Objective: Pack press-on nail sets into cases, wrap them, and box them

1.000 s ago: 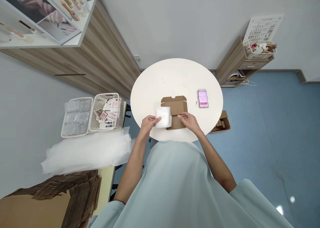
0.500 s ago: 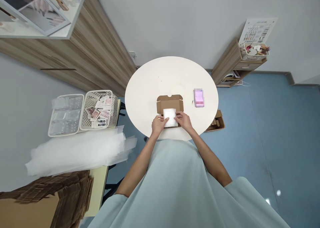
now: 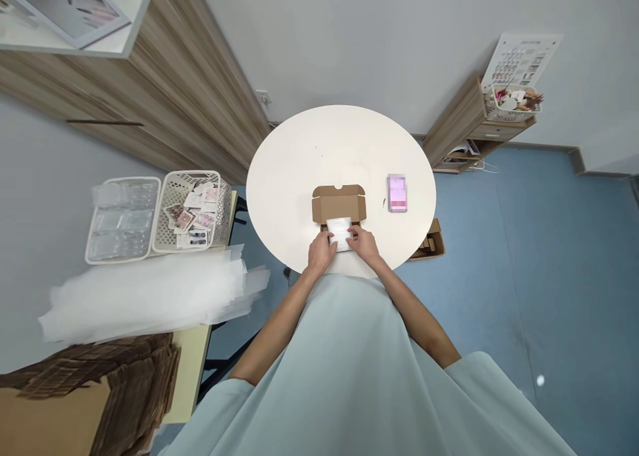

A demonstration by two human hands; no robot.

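Note:
A small white wrapped packet [image 3: 340, 233] lies at the front part of a brown cardboard box [image 3: 342, 207], whose lid stands open on the far side. My left hand [image 3: 322, 251] grips the packet's left edge, thumb on top. At its right edge my right hand [image 3: 364, 243] pinches the packet between thumb and fingers. The packet and both hands hide most of the box's inside, so how deep the packet sits I cannot tell.
The box rests on a white oval table [image 3: 294, 150]. To its right lies a blurred pink-screened device [image 3: 397, 193]. At the left, a side table holds a white basket of cards [image 3: 192, 213], a basket of clear packs [image 3: 122, 220], white wrapping sheets [image 3: 150, 296] and stacked cardboard [image 3: 134, 389].
Both hands have closed in a little on the packet, which now looks slightly tilted and lower against the box. The whole view has shifted slightly.

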